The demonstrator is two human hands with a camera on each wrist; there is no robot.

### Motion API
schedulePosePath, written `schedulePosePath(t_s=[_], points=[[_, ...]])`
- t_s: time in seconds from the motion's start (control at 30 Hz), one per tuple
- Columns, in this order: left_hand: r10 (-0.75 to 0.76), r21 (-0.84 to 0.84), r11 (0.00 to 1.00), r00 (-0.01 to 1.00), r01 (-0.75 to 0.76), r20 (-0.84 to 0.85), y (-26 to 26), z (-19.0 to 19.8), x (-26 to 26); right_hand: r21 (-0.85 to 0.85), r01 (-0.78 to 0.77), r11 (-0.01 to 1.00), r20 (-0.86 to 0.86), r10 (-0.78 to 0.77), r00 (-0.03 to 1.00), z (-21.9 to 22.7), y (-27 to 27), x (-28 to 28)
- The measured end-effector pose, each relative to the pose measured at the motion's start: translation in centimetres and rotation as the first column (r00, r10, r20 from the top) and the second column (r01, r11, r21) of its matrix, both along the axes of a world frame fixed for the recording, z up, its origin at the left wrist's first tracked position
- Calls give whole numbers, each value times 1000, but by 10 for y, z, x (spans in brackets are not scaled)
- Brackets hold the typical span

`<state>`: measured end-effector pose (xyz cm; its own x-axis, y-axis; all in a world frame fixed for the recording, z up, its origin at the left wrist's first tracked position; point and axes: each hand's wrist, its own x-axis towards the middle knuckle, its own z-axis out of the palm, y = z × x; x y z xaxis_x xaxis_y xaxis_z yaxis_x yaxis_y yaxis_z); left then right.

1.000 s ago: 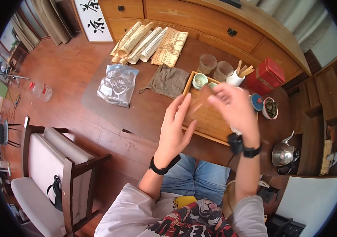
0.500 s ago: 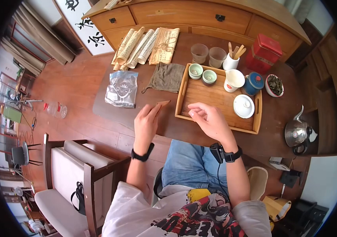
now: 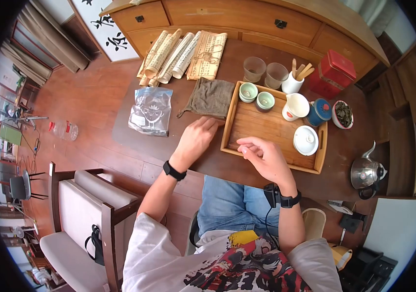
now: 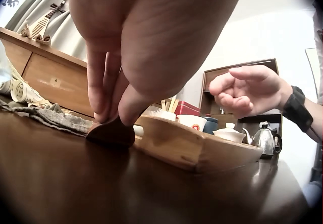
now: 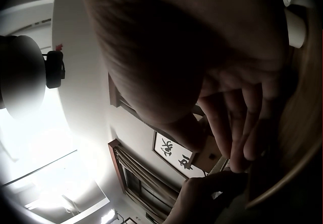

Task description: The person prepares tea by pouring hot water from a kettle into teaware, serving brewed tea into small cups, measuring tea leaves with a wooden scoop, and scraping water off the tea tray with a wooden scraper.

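Note:
In the head view my left hand point(image 3: 197, 139) is at the tabletop, between the grey-brown cloth point(image 3: 210, 97) and the wooden tray point(image 3: 226, 134). The left wrist view shows its fingertips pinching a thin, curved brown piece point(image 4: 112, 133), whose lower edge meets the table beside the tray's corner. From above, the hand mostly hides this piece. My right hand point(image 3: 267, 159) hovers at the tray's near edge, fingers loosely bent, holding nothing. On the tray are two green cups point(image 3: 248, 91), a white pitcher point(image 3: 295, 106) and a white lidded bowl point(image 3: 306, 139).
Behind the tray stand two glasses point(image 3: 254, 69), a white holder with wooden tools point(image 3: 292, 83) and a red tin point(image 3: 333, 73). A blue jar point(image 3: 319, 111), leaf bowl point(image 3: 343, 114) and kettle point(image 3: 365, 171) are right; a plastic bag point(image 3: 150, 112) and scrolls point(image 3: 160, 58) are left.
My left hand has carried the brown piece away from above the tray, first leftward, then down to the table beside it. My right hand has drawn back to the tray's near edge.

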<state>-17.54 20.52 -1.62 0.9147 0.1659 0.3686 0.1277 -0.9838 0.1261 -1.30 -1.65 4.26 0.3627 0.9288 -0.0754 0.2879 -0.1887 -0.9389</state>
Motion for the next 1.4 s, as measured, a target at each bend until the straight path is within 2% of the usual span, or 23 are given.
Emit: schedulePosePath(t_s=[0.13,0.3,0.4,0.5,0.6,0.73,0.83,0.93,1.1,1.23,1.3,1.4], points=[[-22,-30,999,1000,22,-2,-31,13,-30,-24,0,1000,-55,-1,998,-3,11,4],[-45,23,999,998,45,-36,-64,25,-72,-10,9,1000,-111,-10,994,-11,20,6],[-51,-78,996,994,43,-95,-52,33,-69,-5,-28,1000,-91,27,995,-18,32,5],[28,-36,999,998,-29,-52,-22,38,-48,-7,-45,999,-71,44,996,-13,41,5],[58,-74,995,997,-61,-52,21,22,-24,3,-25,1000,-94,25,995,-12,42,8],[15,-65,998,999,-18,-45,41,23,-11,14,15,1000,-74,-14,997,-17,38,11],[-2,-66,998,998,-3,-69,29,23,-25,5,15,1000,-100,-14,995,-20,34,11],[15,-48,999,995,-20,-103,-2,21,-63,-1,-2,1000,-96,2,995,-23,30,10],[58,-132,988,981,-83,-185,-50,32,-104,15,1,1000,-105,1,994,-31,27,12],[68,-197,975,985,-99,-157,-27,38,-92,6,-25,1000,-128,25,991,-23,24,8],[157,-226,961,987,-158,-23,-8,39,-74,-8,-40,999,-93,39,995,-19,19,8],[167,-235,957,986,-168,-23,34,25,-52,37,-8,999,-79,11,997,-15,12,11]])
